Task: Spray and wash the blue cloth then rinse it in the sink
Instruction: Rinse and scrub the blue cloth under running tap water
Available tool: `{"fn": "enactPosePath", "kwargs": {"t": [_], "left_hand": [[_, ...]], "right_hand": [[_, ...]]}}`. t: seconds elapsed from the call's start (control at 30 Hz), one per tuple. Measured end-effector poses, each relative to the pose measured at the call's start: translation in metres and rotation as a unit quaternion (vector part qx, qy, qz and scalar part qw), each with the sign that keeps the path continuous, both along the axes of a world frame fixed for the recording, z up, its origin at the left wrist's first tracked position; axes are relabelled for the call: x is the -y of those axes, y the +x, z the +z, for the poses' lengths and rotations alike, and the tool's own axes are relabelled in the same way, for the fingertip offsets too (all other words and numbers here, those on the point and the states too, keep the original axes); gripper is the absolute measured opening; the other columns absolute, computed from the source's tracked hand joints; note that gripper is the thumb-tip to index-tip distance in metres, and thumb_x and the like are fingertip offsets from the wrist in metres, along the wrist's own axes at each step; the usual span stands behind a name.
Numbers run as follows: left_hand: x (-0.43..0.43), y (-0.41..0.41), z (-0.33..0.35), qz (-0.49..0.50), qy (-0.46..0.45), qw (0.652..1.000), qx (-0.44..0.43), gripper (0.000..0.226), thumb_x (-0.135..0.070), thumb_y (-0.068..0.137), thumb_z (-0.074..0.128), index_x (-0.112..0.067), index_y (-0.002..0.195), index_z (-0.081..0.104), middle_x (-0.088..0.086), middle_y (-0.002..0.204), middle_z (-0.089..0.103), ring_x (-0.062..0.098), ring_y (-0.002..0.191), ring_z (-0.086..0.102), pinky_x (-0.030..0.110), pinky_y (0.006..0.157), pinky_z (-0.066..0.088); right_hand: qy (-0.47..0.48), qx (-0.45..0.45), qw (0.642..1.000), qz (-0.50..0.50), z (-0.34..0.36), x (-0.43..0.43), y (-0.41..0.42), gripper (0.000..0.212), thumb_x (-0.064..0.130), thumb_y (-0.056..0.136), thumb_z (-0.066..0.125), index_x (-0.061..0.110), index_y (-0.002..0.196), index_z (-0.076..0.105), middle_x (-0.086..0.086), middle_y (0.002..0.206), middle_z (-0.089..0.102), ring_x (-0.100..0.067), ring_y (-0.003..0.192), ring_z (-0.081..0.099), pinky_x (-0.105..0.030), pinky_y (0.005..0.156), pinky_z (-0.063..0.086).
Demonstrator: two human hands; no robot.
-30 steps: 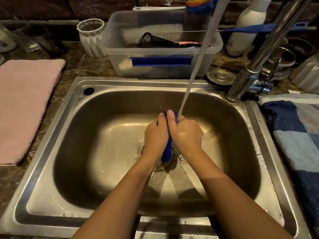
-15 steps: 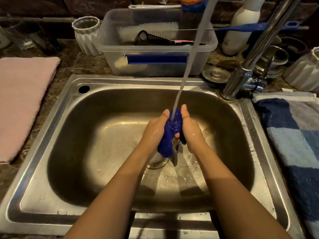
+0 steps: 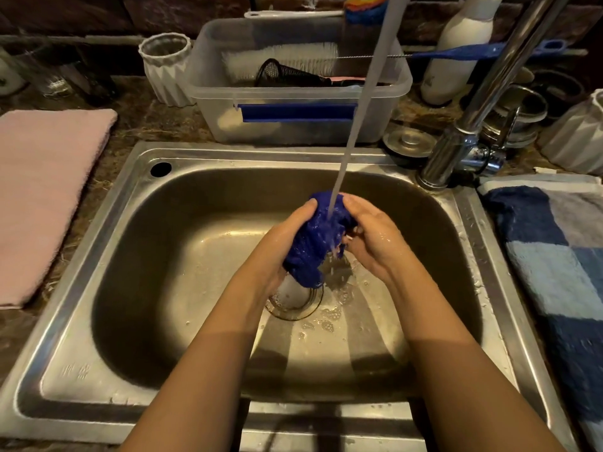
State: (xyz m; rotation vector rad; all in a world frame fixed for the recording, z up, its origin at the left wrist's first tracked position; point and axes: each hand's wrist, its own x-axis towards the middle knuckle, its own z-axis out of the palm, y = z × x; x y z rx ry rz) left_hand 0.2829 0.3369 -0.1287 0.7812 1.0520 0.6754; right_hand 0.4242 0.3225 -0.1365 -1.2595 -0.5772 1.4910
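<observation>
Rinse step in hand. Soaked, bunched dark-blue cloth (image 3: 313, 246) sits under the stream of tap water (image 3: 359, 109), above the round drain (image 3: 293, 308) of the stainless steel sink (image 3: 137, 177). Your left grip (image 3: 280, 243) curls round its left side, thumb on top. Your right grip (image 3: 375, 236) pinches the right edge. Both are closed on it. Next, likely: knead and turn the bundle so water reaches hidden folds, then wring over the drain.
</observation>
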Motion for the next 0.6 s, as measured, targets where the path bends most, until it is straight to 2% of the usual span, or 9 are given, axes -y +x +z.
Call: {"fn": "enactPosePath", "kwargs": {"t": [0.1, 0.17, 0.23, 0.3, 0.33, 0.4, 0.5, 0.6], "left_hand": [[0.001, 0.000, 0.005, 0.001, 0.008, 1.000, -0.014, 0.025, -0.038, 0.089, 0.054, -0.017, 0.099, 0.064, 0.010, 0.092, 0.074, 0.028, 0.089, 0.067, 0.048, 0.097, 0.049], [0.003, 0.000, 0.006, 0.004, 0.018, 0.999, -0.033, 0.027, -0.036, 0.091, 0.049, -0.015, 0.100, 0.063, 0.012, 0.095, 0.072, 0.029, 0.090, 0.066, 0.047, 0.095, 0.049], [0.005, 0.002, 0.008, 0.004, 0.032, 0.998, -0.050, 0.026, -0.039, 0.092, 0.047, -0.019, 0.098, 0.063, 0.008, 0.097, 0.071, 0.026, 0.093, 0.065, 0.044, 0.094, 0.049], [0.006, 0.004, 0.011, -0.001, 0.045, 0.997, -0.067, 0.027, -0.044, 0.092, 0.046, -0.024, 0.102, 0.061, 0.004, 0.102, 0.069, 0.023, 0.099, 0.064, 0.040, 0.094, 0.049], [0.006, 0.006, 0.012, -0.004, 0.053, 0.995, -0.080, 0.030, -0.046, 0.092, 0.046, -0.024, 0.106, 0.061, 0.004, 0.106, 0.068, 0.023, 0.101, 0.064, 0.039, 0.094, 0.050], [0.007, 0.008, 0.012, 0.006, 0.067, 0.993, -0.094, 0.032, -0.048, 0.091, 0.047, -0.024, 0.107, 0.061, 0.006, 0.109, 0.067, 0.023, 0.102, 0.063, 0.038, 0.094, 0.050], [0.010, 0.014, 0.010, 0.059, 0.076, 0.992, -0.081, 0.033, -0.050, 0.091, 0.046, -0.025, 0.104, 0.063, 0.004, 0.106, 0.069, 0.021, 0.100, 0.064, 0.037, 0.090, 0.051], [0.014, 0.025, 0.016, 0.149, 0.065, 0.986, -0.042, 0.031, -0.044, 0.094, 0.045, -0.022, 0.094, 0.067, 0.005, 0.095, 0.071, 0.018, 0.090, 0.067, 0.029, 0.075, 0.053]], "right_hand": [[0.057, -0.065, 0.996, -0.011, 0.007, 0.000, 0.002, 0.034, 0.013, 0.087, 0.057, 0.015, 0.121, 0.058, -0.014, 0.124, 0.059, -0.027, 0.113, 0.057, -0.039, 0.094, 0.049], [0.086, -0.043, 0.995, 0.003, 0.015, 0.001, 0.003, 0.031, 0.012, 0.088, 0.056, 0.019, 0.118, 0.059, -0.013, 0.121, 0.059, -0.022, 0.104, 0.062, -0.034, 0.086, 0.053], [0.097, 0.096, 0.990, 0.021, 0.023, 0.002, -0.001, 0.021, 0.019, 0.091, 0.053, 0.023, 0.110, 0.060, -0.008, 0.113, 0.062, -0.020, 0.097, 0.064, -0.030, 0.079, 0.054], [0.093, 0.261, 0.961, 0.018, 0.025, 0.002, -0.008, 0.012, 0.028, 0.093, 0.049, 0.027, 0.098, 0.060, -0.001, 0.096, 0.064, -0.016, 0.088, 0.064, -0.026, 0.073, 0.053], [0.089, 0.311, 0.946, 0.006, 0.026, 0.002, -0.011, 0.013, 0.032, 0.093, 0.047, 0.028, 0.090, 0.059, 0.002, 0.086, 0.063, -0.012, 0.080, 0.062, -0.021, 0.068, 0.050], [0.086, 0.386, 0.918, -0.023, 0.031, 0.002, -0.015, 0.026, 0.039, 0.094, 0.043, 0.023, 0.080, 0.059, 0.005, 0.071, 0.058, -0.007, 0.067, 0.057, -0.013, 0.060, 0.043], [0.114, 0.467, 0.877, -0.025, 0.041, 0.010, -0.026, 0.040, 0.050, 0.091, 0.041, 0.017, 0.077, 0.059, 0.002, 0.074, 0.056, -0.010, 0.068, 0.055, -0.019, 0.063, 0.044], [0.121, 0.524, 0.843, 0.016, 0.048, 0.017, -0.047, 0.041, 0.052, 0.090, 0.040, 0.019, 0.075, 0.057, 0.006, 0.073, 0.054, -0.006, 0.067, 0.054, -0.018, 0.061, 0.042]]}}
